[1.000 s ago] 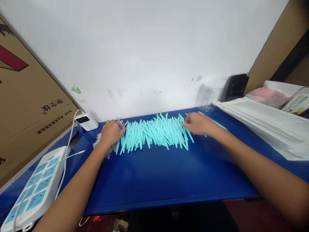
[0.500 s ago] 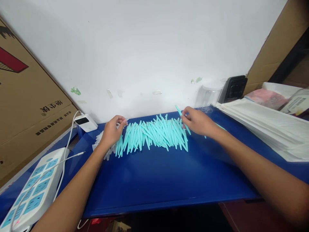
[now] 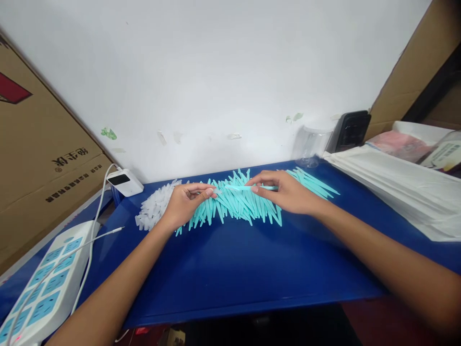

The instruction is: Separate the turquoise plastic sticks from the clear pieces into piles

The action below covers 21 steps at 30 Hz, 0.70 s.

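Observation:
My left hand (image 3: 187, 202) pinches a small translucent cap (image 3: 217, 191) between thumb and fingertips. Facing it, my right hand (image 3: 286, 191) grips a slim teal eyebrow razor (image 3: 239, 188), held nearly level with its pale tip toward the cap. A small gap seems to separate tip and cap. Beneath both hands lies a wide pile of teal razors (image 3: 234, 206) on the blue table (image 3: 230, 264). Loose translucent caps (image 3: 154, 206) are heaped left of it, partly behind my left hand. More razors (image 3: 313, 182) lie in a group beyond my right hand.
A white power strip (image 3: 46, 283) with cables and a white device (image 3: 125, 182) are at the left. Against the wall stand a clear plastic cup (image 3: 313, 146) and a black object (image 3: 352, 132). White sheets (image 3: 392, 192) are stacked right; a cardboard box (image 3: 46, 144) stands left.
Both hands have come together over the pile. My left hand moved right from the caps, now with a cap; my right hand moved left, turning the razor from steep to nearly level.

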Motion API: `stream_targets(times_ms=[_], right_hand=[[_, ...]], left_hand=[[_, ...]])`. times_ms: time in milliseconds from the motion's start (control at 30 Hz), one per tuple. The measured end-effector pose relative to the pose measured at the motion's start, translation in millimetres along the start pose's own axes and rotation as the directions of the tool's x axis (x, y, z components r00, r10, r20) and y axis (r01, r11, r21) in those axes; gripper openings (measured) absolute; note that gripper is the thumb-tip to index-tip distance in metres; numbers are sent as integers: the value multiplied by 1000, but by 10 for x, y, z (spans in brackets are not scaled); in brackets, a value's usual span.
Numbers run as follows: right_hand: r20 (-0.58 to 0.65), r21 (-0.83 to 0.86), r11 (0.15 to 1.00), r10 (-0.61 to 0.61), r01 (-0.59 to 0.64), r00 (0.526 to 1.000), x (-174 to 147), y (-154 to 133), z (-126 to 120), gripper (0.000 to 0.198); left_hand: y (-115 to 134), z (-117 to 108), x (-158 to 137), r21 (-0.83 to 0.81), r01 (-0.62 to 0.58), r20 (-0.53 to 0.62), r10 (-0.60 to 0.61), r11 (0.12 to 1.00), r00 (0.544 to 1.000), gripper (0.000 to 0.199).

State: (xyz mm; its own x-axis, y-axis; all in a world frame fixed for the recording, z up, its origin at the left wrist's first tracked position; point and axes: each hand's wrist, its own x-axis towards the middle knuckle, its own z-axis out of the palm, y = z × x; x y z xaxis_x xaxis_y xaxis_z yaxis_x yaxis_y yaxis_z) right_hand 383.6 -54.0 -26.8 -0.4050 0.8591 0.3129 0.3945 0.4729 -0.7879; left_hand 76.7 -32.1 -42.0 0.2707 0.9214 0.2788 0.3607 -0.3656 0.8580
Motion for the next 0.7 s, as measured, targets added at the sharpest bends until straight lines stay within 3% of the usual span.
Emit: stream_targets(times_ms=[267, 533, 700], right_hand=[[41, -1, 1000, -7, 7, 999, -22, -40, 59, 28], [-19, -36, 999, -16, 15, 1000, -12, -49, 7, 24], [44, -9, 1000, -7, 8, 999, -30, -47, 59, 24]], left_hand=[[39, 11, -36, 14, -22, 64, 21, 1000, 998, 34], [27, 23, -36, 13, -23, 68, 22, 1000, 997, 32], [99, 86, -75, 37, -4, 82, 1, 999, 997, 31]])
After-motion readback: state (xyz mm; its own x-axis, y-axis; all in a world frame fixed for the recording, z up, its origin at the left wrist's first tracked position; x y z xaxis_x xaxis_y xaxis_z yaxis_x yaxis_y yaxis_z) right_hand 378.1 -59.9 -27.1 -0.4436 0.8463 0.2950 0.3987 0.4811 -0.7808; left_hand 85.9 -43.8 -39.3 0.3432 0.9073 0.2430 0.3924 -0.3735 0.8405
